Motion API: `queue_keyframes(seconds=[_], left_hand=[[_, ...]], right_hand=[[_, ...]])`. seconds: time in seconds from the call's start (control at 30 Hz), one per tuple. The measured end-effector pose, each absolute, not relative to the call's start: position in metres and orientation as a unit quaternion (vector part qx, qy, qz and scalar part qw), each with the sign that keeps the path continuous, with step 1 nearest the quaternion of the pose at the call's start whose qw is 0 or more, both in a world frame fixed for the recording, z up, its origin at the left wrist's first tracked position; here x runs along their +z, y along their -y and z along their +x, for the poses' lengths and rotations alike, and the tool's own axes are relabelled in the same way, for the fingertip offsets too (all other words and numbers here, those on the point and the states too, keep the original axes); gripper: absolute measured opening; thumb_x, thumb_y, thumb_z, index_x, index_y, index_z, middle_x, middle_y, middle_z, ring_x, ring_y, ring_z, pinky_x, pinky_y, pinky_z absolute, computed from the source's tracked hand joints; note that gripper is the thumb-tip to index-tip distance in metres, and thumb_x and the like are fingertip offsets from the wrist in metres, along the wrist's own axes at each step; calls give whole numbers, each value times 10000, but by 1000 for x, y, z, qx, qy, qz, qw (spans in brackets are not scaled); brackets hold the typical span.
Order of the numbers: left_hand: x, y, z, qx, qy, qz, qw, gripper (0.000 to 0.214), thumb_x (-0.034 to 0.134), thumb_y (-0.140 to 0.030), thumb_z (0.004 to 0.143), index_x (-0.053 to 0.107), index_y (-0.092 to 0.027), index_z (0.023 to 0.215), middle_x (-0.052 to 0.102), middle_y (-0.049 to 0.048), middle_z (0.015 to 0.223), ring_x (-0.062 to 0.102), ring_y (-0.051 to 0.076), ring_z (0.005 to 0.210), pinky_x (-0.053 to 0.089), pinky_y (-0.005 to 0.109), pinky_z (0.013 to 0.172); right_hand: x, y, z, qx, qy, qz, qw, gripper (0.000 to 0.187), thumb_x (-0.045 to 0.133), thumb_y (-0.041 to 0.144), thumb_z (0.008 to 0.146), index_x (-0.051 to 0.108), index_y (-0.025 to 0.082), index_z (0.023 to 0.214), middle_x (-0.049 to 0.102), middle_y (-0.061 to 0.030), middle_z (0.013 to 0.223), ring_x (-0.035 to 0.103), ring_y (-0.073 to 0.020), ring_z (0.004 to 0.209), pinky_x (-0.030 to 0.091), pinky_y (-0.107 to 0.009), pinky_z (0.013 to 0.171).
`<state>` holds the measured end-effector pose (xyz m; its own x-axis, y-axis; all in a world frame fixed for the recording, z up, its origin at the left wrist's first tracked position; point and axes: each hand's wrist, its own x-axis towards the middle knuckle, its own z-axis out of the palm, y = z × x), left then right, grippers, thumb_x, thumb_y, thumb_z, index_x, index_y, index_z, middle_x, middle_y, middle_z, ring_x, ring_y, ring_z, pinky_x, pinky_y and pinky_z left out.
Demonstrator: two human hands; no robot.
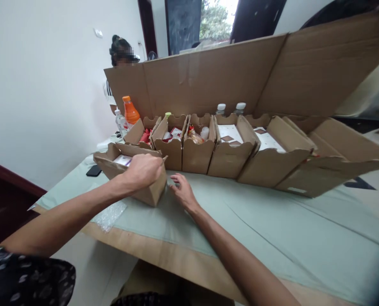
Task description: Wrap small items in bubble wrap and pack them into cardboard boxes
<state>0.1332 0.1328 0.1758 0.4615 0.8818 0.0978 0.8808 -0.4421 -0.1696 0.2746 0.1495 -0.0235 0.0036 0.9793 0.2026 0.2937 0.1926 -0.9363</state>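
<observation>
In the head view, a small open-topped cardboard box (112,168) sits at the near left of the green cloth (240,212). It stands in front of the left end of a row of open boxes (197,159). Its long axis runs slantwise, from far left to near right, with the near-right end pointing toward the right hand (183,191) and the open mouth facing up. The left hand (143,170) lies on that near end with its fingers curled over the rim, clasping the box. The right hand rests flat on the cloth just beside the box's corner, fingers spread, holding nothing. A phone (94,171) and bubble wrap (109,216) lie near the box. Behind the row stand an orange bottle (130,111), 2 white-capped bottles (221,109) and a tall cardboard sheet (208,80), with another person (117,44) beyond it.
</observation>
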Motion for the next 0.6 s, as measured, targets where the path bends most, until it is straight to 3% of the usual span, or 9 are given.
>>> queue_keyframes(seconds=[0.07, 0.17, 0.27, 0.33, 0.4, 0.47, 0.53, 0.6], left_hand=[[180, -122, 156, -62, 475, -877, 38, 283, 501, -173, 900, 784, -178, 907, 810, 113, 911, 767, 258, 868, 558, 343, 772], [186, -103, 144, -296, 378, -874, -74, 271, 526, -272, 967, 767, -214, 1077, 809, 52, 1055, 747, 201, 966, 582, 313, 865], [175, -100, 80, -563, 429, -706, -28, 303, 583, -366, 959, 692, -252, 1219, 754, 23, 1228, 681, 210, 1162, 548, 373, 1034], [152, -111, 33, -663, 495, -559, -55, 397, 586, -364, 921, 626, -234, 1294, 691, 44, 1352, 634, 229, 1265, 519, 402, 1077], [119, -125, 3, -641, 563, -474, -218, 474, 532, -504, 911, 622, -225, 1283, 670, 78, 1397, 614, 268, 1314, 535, 416, 1040], [85, -133, -1, -599, 577, -470, -295, 602, 449, -660, 899, 674, -191, 1204, 734, 138, 1284, 661, 332, 1250, 584, 465, 940], [56, -133, 17, -585, 553, -479, -351, 710, 382, -759, 891, 699, -203, 1195, 761, 137, 1240, 676, 336, 1237, 584, 482, 957], [38, -127, 46, -610, 493, -464, -412, 744, 355, -786, 907, 684, -227, 1272, 723, 103, 1348, 609, 299, 1348, 507, 464, 1108]], right_hand=[[-16, -146, 301, 358, 588, -540, 484, 372, 604, 211, 775, 687, 210, 1137, 582, -137, 1432, 690, -240, 1095, 595, -415, 887], [-7, -123, 343, 354, 568, -557, 492, 386, 578, 297, 833, 666, 219, 1201, 592, -134, 1433, 672, -252, 1152, 595, -411, 876], [-5, -89, 368, 367, 566, -560, 481, 466, 620, 381, 848, 644, 222, 1285, 671, -139, 1328, 656, -291, 1204, 594, -431, 880], [-7, -71, 368, 395, 586, -544, 453, 642, 704, 429, 806, 584, 206, 1396, 649, -172, 1380, 625, -334, 1269, 590, -461, 902], [-10, -60, 355, 408, 623, -514, 426, 863, 779, 486, 757, 479, 187, 1509, 549, -206, 1511, 560, -373, 1357, 564, -504, 975], [-10, -57, 336, 389, 653, -494, 421, 984, 806, 539, 739, 400, 188, 1564, 456, -211, 1592, 497, -395, 1419, 513, -545, 1058], [-7, -58, 320, 356, 662, -500, 431, 983, 803, 553, 746, 388, 197, 1564, 449, -206, 1596, 486, -403, 1421, 481, -571, 1087], [-2, -60, 316, 332, 656, -509, 449, 889, 781, 514, 772, 425, 204, 1525, 520, -191, 1534, 535, -384, 1365, 487, -561, 1075]])
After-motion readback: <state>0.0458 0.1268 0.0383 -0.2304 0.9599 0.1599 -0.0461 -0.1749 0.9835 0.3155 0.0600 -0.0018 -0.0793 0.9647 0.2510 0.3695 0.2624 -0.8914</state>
